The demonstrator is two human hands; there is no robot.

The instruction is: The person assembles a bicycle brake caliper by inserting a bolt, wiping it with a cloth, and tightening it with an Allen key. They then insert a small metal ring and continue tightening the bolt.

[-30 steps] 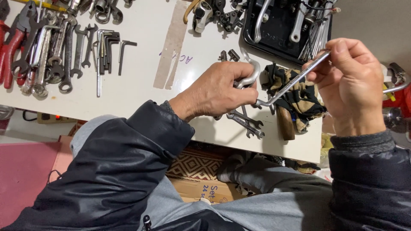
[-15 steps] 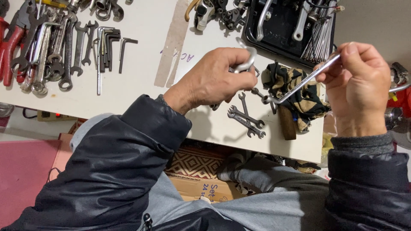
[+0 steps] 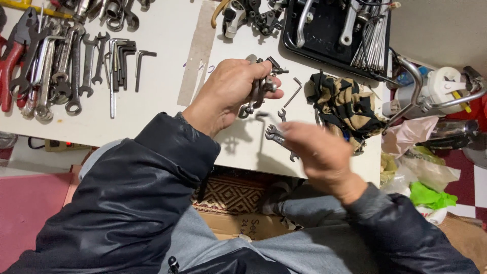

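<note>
A: What is the left hand (image 3: 228,91) doing?
B: It is clamping a bunch of small metal tools (image 3: 259,87) above the table's (image 3: 167,45) near edge.
A: And the right hand (image 3: 317,152)?
B: It is blurring past that edge, over 2 wrenches (image 3: 276,136); I cannot tell its grip.
</note>
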